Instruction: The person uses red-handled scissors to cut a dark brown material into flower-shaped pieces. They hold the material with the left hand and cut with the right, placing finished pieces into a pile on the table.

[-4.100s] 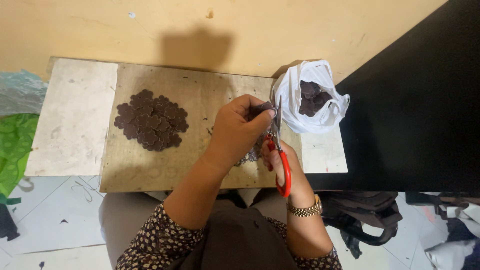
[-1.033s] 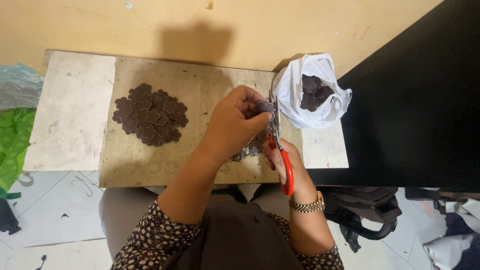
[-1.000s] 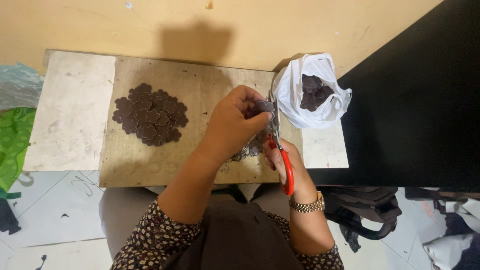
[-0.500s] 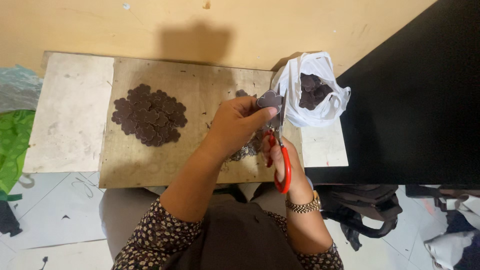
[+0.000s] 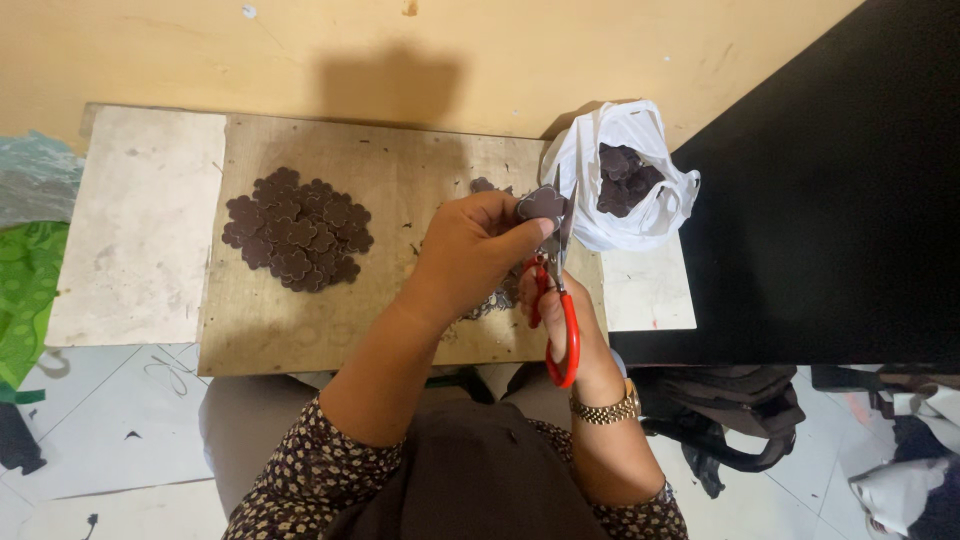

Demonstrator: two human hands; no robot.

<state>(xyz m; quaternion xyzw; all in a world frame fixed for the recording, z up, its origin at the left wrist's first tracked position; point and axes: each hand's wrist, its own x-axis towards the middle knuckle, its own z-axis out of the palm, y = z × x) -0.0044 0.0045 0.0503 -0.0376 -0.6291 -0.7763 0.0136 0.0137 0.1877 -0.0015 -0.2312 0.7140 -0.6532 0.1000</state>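
My right hand (image 5: pixel 560 300) gripping red scissors (image 5: pixel 562 300), fingers closed through the handles, my left hand (image 5: pixel 475 250) pinching a dark flower piece (image 5: pixel 541 203) at the blades, over the board (image 5: pixel 400 180), piece pile (image 5: pixel 297 230) left, white bag (image 5: pixel 630 170) beyond.

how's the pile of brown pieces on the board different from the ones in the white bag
The pile on the board lies spread flat and open on the wooden board, left of the hands; the pieces in the white plastic bag sit heaped, enclosed, on the right. The board pile looks larger. Both are dark brown, flower-shaped.
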